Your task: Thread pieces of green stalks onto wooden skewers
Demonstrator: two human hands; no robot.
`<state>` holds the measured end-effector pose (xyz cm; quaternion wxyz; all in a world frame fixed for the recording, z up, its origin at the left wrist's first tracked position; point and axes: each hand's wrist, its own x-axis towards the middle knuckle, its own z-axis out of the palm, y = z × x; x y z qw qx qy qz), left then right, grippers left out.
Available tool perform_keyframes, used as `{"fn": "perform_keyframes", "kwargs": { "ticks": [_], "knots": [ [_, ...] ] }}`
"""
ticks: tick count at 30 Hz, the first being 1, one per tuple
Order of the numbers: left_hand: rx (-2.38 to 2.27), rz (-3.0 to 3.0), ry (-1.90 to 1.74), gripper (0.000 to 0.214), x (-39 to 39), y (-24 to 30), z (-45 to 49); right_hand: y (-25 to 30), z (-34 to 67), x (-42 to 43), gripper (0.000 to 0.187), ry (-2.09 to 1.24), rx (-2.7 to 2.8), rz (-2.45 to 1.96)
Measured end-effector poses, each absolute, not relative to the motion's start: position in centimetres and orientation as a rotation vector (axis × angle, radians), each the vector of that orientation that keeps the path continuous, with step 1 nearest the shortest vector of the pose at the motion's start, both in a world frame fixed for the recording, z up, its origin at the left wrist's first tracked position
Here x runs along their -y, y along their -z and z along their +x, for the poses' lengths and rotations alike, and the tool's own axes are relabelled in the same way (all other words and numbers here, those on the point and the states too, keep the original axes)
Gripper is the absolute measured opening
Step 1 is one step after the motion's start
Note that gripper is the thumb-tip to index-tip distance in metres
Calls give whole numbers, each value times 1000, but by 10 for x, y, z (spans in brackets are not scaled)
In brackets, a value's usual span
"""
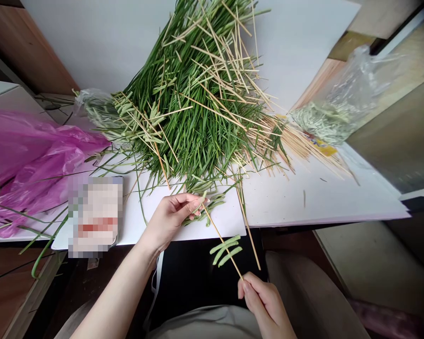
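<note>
Notably, the right hand (265,301) pinched a wooden skewer (214,226) threaded with green leaves (226,250), just off the white table (304,202); the left hand (171,221) closed narrowly on leaf strips (201,212). A yellow label (323,146) and blurred packet (95,216) stayed unreadable.

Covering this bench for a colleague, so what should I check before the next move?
1. Right hand grips two bamboo skewers: ok.
2. Left hand holds a leafy sprig: ok.
3. Green leaf pieces sit crosswise on one skewer: ok.
4. Those pieces are firmly fixed: cannot tell.
5. Leaf pile stays on the white board: ok.
6. Loose green blades hang past the left edge: not ok.
</note>
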<state>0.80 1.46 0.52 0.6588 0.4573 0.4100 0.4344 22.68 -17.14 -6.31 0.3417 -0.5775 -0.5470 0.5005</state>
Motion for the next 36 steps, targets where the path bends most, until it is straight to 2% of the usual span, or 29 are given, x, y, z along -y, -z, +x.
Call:
{"fn": "perform_keyframes", "kwargs": {
  "ticks": [10,36],
  "knots": [
    [-916,955,-1056,26,-14,-4,8,57,227,166,45,-1288,1437,-1488],
    [-900,925,-1005,31,-6,-18,15,61,222,170,49,-1300,1411,-1455]
  ]
}}
